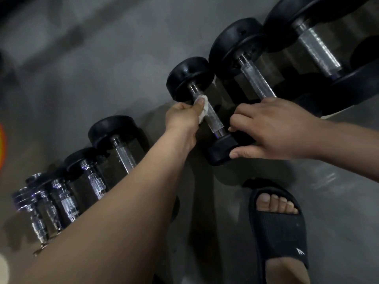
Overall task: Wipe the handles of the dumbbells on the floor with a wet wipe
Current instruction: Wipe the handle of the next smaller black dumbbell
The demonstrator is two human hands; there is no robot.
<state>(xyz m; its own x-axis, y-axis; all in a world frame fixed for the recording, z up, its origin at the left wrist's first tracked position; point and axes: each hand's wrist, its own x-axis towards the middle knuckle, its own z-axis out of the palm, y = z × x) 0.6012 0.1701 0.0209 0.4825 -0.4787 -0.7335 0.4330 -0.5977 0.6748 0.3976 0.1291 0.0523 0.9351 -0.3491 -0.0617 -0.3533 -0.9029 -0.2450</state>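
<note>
Left hand (182,118) clamps white wipe (203,107) on knurled chrome handle (213,119), right hand (276,130) grips near black head (220,150), dumbbell (188,78) mid-row on floor (102,68), larger dumbbell (256,83) just beside, floor stretching beyond far heads.

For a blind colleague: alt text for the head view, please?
A left hand wraps a white wet wipe around the handle of a dumbbell while the right hand grips its near black end. More dumbbells line the floor.
</note>
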